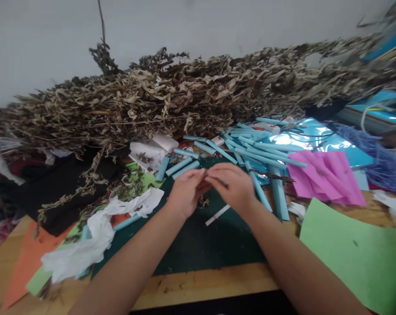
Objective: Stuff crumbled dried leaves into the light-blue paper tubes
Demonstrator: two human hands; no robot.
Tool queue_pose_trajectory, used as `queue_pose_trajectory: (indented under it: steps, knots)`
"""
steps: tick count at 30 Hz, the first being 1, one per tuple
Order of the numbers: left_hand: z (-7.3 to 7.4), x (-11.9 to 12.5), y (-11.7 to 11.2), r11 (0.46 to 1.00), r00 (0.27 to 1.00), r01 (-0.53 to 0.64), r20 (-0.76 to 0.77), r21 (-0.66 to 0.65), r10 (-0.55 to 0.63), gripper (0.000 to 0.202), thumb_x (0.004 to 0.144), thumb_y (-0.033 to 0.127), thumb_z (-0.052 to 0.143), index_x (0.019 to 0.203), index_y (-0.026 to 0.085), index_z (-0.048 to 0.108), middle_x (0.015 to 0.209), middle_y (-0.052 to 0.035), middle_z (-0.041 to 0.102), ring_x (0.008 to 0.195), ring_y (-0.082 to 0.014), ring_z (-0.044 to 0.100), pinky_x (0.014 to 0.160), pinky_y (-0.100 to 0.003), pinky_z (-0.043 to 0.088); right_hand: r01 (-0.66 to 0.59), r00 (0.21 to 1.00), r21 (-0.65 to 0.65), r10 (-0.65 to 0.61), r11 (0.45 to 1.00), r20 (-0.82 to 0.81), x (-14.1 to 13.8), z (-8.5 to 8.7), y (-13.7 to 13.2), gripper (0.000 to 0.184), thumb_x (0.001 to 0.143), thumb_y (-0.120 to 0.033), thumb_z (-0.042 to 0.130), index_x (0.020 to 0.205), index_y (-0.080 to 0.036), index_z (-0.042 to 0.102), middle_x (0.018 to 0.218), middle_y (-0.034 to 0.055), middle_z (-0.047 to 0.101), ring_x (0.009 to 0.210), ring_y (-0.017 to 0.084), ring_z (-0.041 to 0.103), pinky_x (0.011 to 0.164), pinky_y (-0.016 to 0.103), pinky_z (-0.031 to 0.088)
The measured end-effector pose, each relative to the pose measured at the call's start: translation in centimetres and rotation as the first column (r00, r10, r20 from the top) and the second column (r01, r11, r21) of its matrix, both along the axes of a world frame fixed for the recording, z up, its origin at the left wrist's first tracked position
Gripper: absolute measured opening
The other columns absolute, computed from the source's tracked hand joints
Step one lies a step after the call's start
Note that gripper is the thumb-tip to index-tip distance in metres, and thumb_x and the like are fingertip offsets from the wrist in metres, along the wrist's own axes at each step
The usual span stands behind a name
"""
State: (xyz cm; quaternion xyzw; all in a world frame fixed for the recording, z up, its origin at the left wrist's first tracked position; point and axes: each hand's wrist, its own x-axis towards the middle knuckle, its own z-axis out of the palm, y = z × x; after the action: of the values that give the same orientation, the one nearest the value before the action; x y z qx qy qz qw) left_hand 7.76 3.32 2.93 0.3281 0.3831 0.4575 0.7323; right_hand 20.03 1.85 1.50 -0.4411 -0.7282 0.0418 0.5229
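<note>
The dried leafy stalks (171,96) looked brittle, rough and matt; the rolled blue tubes (221,151) were smooth, dull paper; the blue packet (342,146) was glossy, rippled plastic; the pink sheets (329,179) were creased matt paper, the green sheet (355,249) smoother; the white tissue (101,232) was crumpled; the tabletop (217,280) was smooth wood, the dark mat (214,245) dull.
</note>
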Motion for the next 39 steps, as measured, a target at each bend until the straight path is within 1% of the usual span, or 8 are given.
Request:
queue_pose_trajectory:
  steps: [10,14,16,18,24,28,34,39]
  knots:
    - [3.2,6.1,3.1,0.918,0.894,0.366,-0.331,0.155,-0.301,0.039,0.077,0.049,0.035,0.079,0.017,0.057,0.086,-0.0052,0.059,0.085,-0.0193,0.055,0.074,-0.035,0.039,0.326,0.943,0.079,-0.317,0.942,-0.106,5.9,0.8,1.3,0.007,0.07,-0.022,0.058,0.075,-0.022,0.063,0.082,0.0039,0.065,0.082,0.021,0.058,0.08,0.037,0.044]
    - [1.0,4.9,4.4,0.601,0.672,0.615,-0.738,0.511,-0.059,0.037,0.076,0.043,0.041,0.101,0.02,0.053,0.108,-0.0077,0.054,0.104,-0.0229,0.046,0.088,-0.04,0.031,0.406,0.877,0.003,-0.389,0.914,-0.28,6.4,0.6,1.6,0.007,0.072,-0.025,0.055,0.076,-0.02,0.059,0.077,0.0037,0.062,0.074,0.019,0.057,0.071,0.035,0.046]
    - [-0.5,4.6,4.6,0.383,0.402,0.81,-0.896,0.444,0.188,0.048,0.063,0.04,0.06,0.107,0.022,0.05,0.117,-0.0094,0.048,0.112,-0.0309,0.036,0.092,-0.051,0.019,0.415,0.839,-0.026,-0.394,0.909,-0.376,6.6,0.4,1.8,0.013,0.073,-0.026,0.054,0.084,-0.019,0.056,0.077,0.0036,0.06,0.069,0.017,0.057,0.065,0.032,0.047]
    - [-1.7,4.8,4.4,0.287,0.197,0.911,-0.925,0.295,0.325,0.048,0.058,0.029,0.067,0.103,0.025,0.052,0.113,-0.0082,0.051,0.108,-0.0323,0.038,0.09,-0.057,0.016,0.388,0.817,-0.041,-0.364,0.921,-0.447,6.7,0.2,2.0,0.021,0.074,-0.026,0.053,0.093,-0.019,0.052,0.075,0.0026,0.057,0.067,0.016,0.056,0.062,0.03,0.047]
    - [-0.8,3.2,2.3,0.322,0.194,0.889,-0.904,0.326,0.381,0.024,0.071,0.026,0.055,0.093,0.02,0.053,0.097,-0.0064,0.055,0.095,-0.0248,0.046,0.083,-0.044,0.032,0.195,0.807,-0.056,-0.193,0.979,-0.558,6.2,0.3,2.2,0.02,0.073,-0.025,0.054,0.092,-0.02,0.055,0.084,0.0027,0.057,0.077,0.015,0.055,0.072,0.03,0.045]
    - [0.7,-1.1,-0.8,0.439,0.382,0.783,-0.897,0.442,0.222,0.026,0.074,0.035,0.05,0.093,0.016,0.049,0.096,-0.0063,0.053,0.089,-0.0179,0.049,0.078,-0.029,0.04,-0.086,0.779,-0.057,0.032,0.995,-0.626,3.3,0.8,1.1,0.015,0.075,-0.031,0.052,0.086,-0.022,0.055,0.081,0.0008,0.059,0.073,0.013,0.058,0.066,0.027,0.048]
    - [-0.1,-5.9,-5.0,0.457,0.465,0.737,-0.864,0.499,0.193,0.032,0.072,0.03,0.053,0.102,0.018,0.047,0.1,-0.006,0.055,0.092,-0.0181,0.05,0.079,-0.029,0.041,-0.55,0.726,-0.114,0.406,0.828,-0.555,-2.8,1.2,-2.5,0.014,0.069,-0.034,0.061,0.074,-0.021,0.059,0.069,-0.0017,0.063,0.067,0.013,0.061,0.076,0.031,0.045]
    - [-1.3,-8.0,-5.0,0.488,0.524,0.699,-0.839,0.523,0.148,0.024,0.069,0.024,0.056,0.092,0.017,0.051,0.095,-0.0053,0.057,0.086,-0.0168,0.053,0.076,-0.028,0.042,-0.659,0.729,-0.206,0.546,0.724,-0.412,-4.5,0.5,-3.3,0.006,0.068,-0.022,0.063,0.071,-0.018,0.061,0.072,0.0022,0.066,0.082,0.018,0.06,0.092,0.042,0.029]
